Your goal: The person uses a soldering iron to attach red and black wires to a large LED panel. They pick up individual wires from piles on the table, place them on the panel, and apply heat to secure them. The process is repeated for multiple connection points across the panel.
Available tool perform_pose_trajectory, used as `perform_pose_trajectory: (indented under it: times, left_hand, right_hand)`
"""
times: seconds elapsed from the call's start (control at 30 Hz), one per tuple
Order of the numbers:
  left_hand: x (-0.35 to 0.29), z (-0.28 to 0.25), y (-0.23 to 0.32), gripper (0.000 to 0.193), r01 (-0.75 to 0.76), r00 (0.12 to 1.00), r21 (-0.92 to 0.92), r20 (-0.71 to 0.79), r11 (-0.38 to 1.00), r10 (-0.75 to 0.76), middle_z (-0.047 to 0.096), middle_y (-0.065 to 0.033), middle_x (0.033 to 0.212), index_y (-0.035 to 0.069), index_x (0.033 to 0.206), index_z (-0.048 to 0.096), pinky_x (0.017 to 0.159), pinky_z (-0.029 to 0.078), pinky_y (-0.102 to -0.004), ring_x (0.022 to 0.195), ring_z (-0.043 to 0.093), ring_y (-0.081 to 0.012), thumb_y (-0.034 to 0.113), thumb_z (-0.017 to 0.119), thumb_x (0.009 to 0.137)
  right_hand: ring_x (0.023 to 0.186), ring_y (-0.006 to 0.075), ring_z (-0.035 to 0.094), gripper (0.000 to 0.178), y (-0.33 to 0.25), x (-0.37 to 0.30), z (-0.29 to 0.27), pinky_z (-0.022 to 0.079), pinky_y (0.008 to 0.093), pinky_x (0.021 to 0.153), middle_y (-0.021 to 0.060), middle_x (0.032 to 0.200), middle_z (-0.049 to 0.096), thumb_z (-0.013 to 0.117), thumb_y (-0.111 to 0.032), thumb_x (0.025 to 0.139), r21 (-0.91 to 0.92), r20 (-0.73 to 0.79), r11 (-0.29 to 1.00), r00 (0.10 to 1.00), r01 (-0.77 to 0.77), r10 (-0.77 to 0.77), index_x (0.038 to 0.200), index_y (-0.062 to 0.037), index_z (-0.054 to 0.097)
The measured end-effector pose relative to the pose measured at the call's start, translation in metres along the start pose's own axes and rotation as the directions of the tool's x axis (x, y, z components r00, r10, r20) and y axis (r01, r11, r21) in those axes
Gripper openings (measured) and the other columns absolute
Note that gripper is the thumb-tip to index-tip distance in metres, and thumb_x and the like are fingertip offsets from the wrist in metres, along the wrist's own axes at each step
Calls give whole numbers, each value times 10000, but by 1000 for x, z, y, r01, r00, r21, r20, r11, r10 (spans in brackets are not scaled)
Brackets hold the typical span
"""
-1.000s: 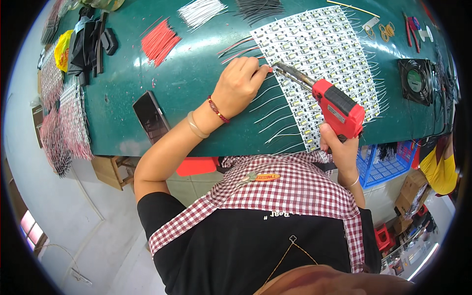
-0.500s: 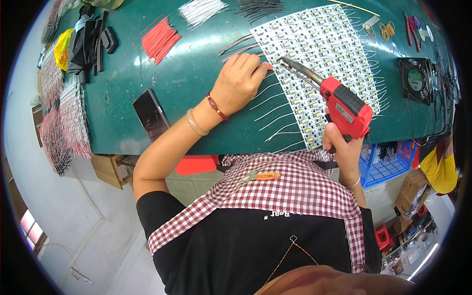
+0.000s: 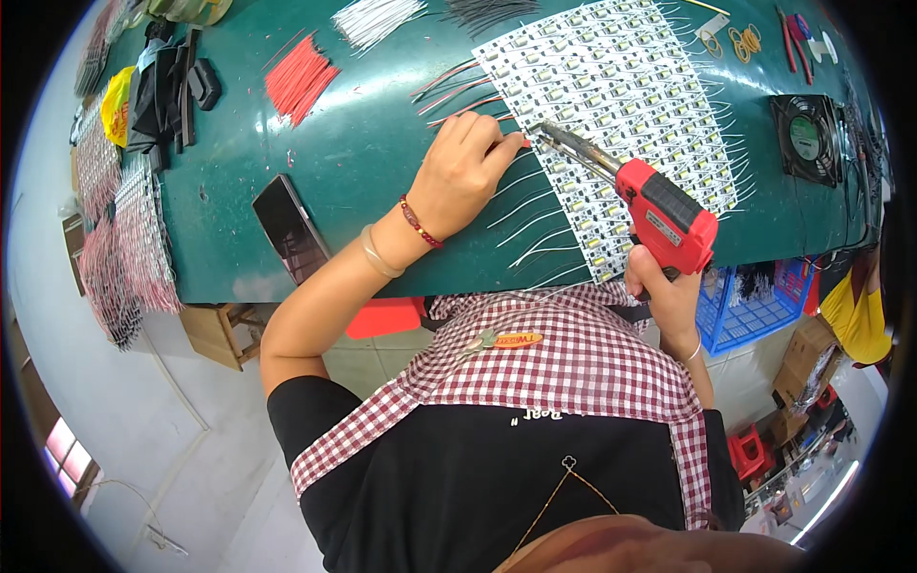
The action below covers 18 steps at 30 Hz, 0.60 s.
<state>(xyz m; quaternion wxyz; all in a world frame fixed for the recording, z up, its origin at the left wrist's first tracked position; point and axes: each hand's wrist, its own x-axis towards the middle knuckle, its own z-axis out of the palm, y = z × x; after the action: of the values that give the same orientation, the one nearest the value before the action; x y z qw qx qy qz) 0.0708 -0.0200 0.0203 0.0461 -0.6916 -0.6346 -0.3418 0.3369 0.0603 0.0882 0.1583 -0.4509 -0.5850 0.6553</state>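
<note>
My right hand [image 3: 663, 286] is wrapped round the grip of a red and black soldering gun [image 3: 669, 212]. Its tip lies over the left edge of a white panel of small LED boards [image 3: 611, 105]. Close to that tip, my left hand [image 3: 468, 172] pinches a short red wire [image 3: 526, 143] against the panel's edge. Red and black wires [image 3: 454, 91] stick out from the panel's left edge beyond my left hand. White wires [image 3: 535, 222] trail off that edge nearer to me, and more line its right edge.
Piles of red wires [image 3: 298, 81], white wires [image 3: 377, 21] and black wires [image 3: 489, 11] lie farther back. A phone [image 3: 289, 227] rests left of my forearm. At the right are a fan [image 3: 807, 138], rubber bands [image 3: 744, 42] and red-handled pliers [image 3: 793, 48]. Wired panels [image 3: 143, 234] hang over the left edge.
The view has shifted slightly. The soldering gun's tip has moved slightly along the panel's left edge toward me, and my left hand stays pinched beside it.
</note>
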Motion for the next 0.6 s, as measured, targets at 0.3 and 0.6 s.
perform_pose_trajectory:
  times: [0.3,0.6]
  left_hand:
    - [-1,0,1,211,5,1000,-1,6,1000,-5,472,-56,753,16,932,668,659,430,-337,693,505,-215,1,691,723]
    - [-2,2,0,202,-9,1000,-1,-4,1000,9,482,-61,755,13,917,665,658,430,-339,696,508,-224,-10,694,718]
  right_hand:
    - [550,54,549,190,3,0,-2,429,215,483,11,734,619,717,-76,838,-45,6,999,1000,-26,26,978,2,613]
    - [513,93,491,291,5,-7,-4,412,253,505,29,625,531,575,-19,914,-38,-5,998,999,50,-50,1189,68,535]
